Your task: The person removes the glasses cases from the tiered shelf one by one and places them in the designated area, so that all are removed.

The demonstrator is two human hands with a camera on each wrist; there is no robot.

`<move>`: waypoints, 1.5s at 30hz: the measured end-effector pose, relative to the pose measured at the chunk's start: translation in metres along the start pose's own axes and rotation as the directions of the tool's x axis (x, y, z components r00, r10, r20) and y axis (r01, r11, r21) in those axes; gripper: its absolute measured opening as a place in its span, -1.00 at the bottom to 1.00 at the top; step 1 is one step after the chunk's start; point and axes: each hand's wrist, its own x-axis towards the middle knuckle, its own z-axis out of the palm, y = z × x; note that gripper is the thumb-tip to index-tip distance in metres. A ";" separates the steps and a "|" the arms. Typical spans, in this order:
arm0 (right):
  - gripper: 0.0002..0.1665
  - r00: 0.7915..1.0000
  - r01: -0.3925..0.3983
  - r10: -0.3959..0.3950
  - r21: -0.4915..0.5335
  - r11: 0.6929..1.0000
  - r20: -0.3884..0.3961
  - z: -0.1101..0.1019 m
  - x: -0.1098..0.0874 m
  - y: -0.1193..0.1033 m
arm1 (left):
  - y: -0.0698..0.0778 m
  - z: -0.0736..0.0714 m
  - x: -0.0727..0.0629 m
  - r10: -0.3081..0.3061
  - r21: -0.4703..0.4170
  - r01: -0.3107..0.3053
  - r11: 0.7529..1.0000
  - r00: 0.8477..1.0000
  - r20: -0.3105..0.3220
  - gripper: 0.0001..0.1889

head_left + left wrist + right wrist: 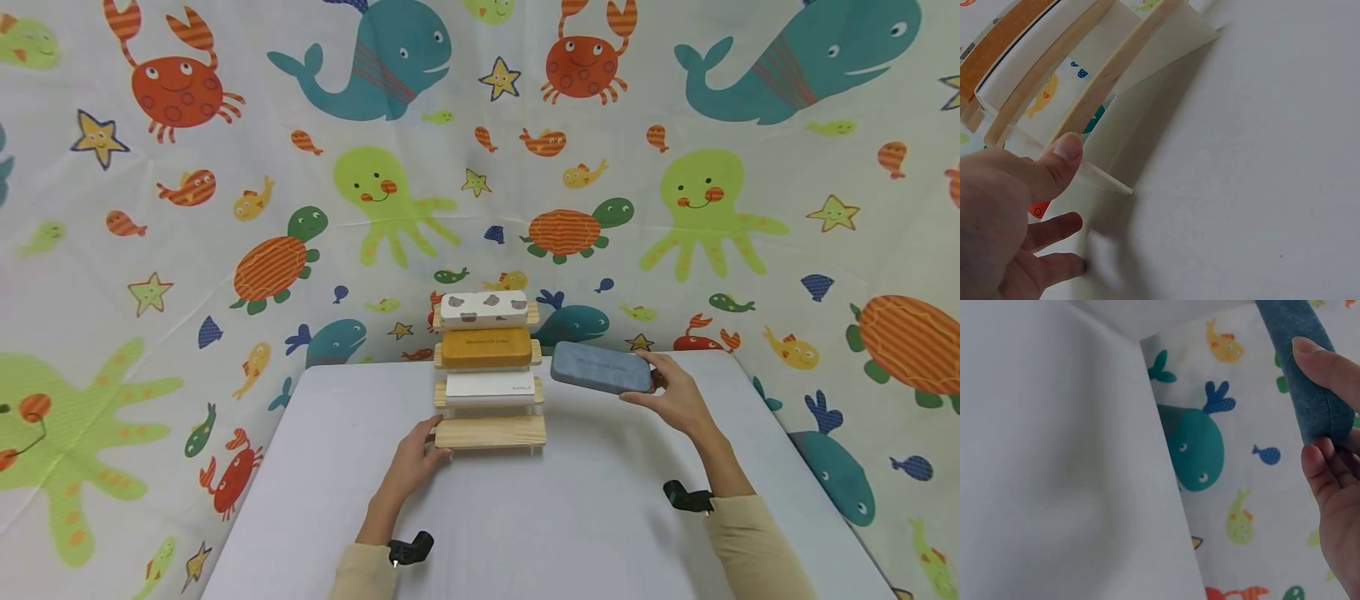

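Observation:
My right hand (672,394) grips one end of a blue-grey glasses case (600,367), which it holds raised to the right of a tiered wooden rack (491,432). In the right wrist view, the thumb lies on the face of the case and the fingers are under its end. My left hand (412,460) holds the left end of the rack's lowest shelf, thumb on the wood in the left wrist view. On the upper shelves lie a white case with brown patches (483,309), a mustard case (486,347) and a white case (490,384). The lowest shelf is bare.
The rack stands near the back edge of a white table (555,533). Behind it hangs a white cloth (510,125) printed with sea animals. A black wrist camera (411,548) is strapped to the left wrist and another black camera (686,497) to the right.

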 end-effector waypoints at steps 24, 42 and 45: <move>0.05 0.989 -0.123 0.128 -0.060 0.991 0.081 0.022 0.005 0.067 | 0.000 0.001 0.000 -0.034 0.002 0.034 0.999 0.999 0.005 -0.28; 0.14 0.962 -0.198 0.210 -0.083 0.977 0.176 0.033 0.009 0.093 | -0.002 0.003 0.000 0.015 -0.008 -0.015 1.000 1.000 -0.004 -0.29; 0.15 0.953 -0.218 0.231 -0.089 0.972 0.193 0.033 0.010 0.095 | -0.003 0.003 0.001 0.001 -0.006 -0.001 1.000 1.000 -0.001 -0.29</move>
